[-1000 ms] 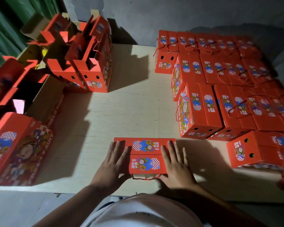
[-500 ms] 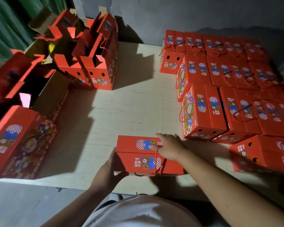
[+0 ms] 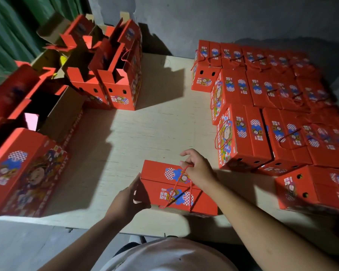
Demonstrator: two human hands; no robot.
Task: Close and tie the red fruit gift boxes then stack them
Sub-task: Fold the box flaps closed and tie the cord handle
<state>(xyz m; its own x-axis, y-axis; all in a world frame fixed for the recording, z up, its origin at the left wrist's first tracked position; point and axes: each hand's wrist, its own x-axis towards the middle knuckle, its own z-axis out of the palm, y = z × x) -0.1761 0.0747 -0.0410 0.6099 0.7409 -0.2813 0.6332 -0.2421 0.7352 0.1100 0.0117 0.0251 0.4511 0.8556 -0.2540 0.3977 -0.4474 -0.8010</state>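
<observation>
A closed red gift box (image 3: 157, 184) lies near the front edge of the pale table (image 3: 145, 133), its two top flaps meeting along the middle. My left hand (image 3: 125, 202) holds its left end, thumb up against the top corner. My right hand (image 3: 198, 167) pinches the box's red cord handle (image 3: 176, 188) above the far flap. The cord runs from my fingers down across the near flap to the box's front edge. Several closed, tied red boxes (image 3: 243, 137) stand packed in rows on the right.
Open red boxes (image 3: 117, 83) with raised flaps stand at the back left beside a brown carton (image 3: 61, 112). A larger red box (image 3: 24, 169) lies at the left edge. One closed box (image 3: 313, 186) sits at the right front. A grey wall rises behind.
My right hand left the box top, took hold of the red cord and drew it up over the far flap. My left hand shifted from the top to the left end.
</observation>
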